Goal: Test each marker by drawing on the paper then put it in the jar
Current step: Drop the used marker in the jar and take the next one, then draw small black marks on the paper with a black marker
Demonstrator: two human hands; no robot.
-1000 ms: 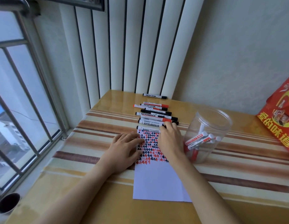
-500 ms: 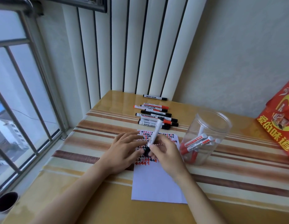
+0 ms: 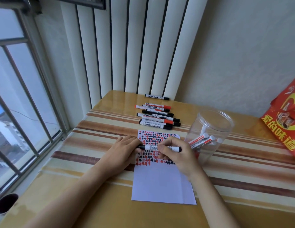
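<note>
The left hand (image 3: 125, 151) covers the cap end of the marker (image 3: 153, 147), so I can't tell if the cap's on or off. The right hand (image 3: 176, 153) hides part of the barrel and some scribbles on the paper (image 3: 161, 183). The red bag (image 3: 285, 125) at the table's right edge is cut off. Marker labels inside the jar (image 3: 209, 130) are too small to read.

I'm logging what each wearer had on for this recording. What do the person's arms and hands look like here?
Both forearms are bare right to the bottom edge of the picture, with no sleeves in sight. The left hand and right hand wear no gloves, and no watch or bracelet shows at either wrist.
</note>
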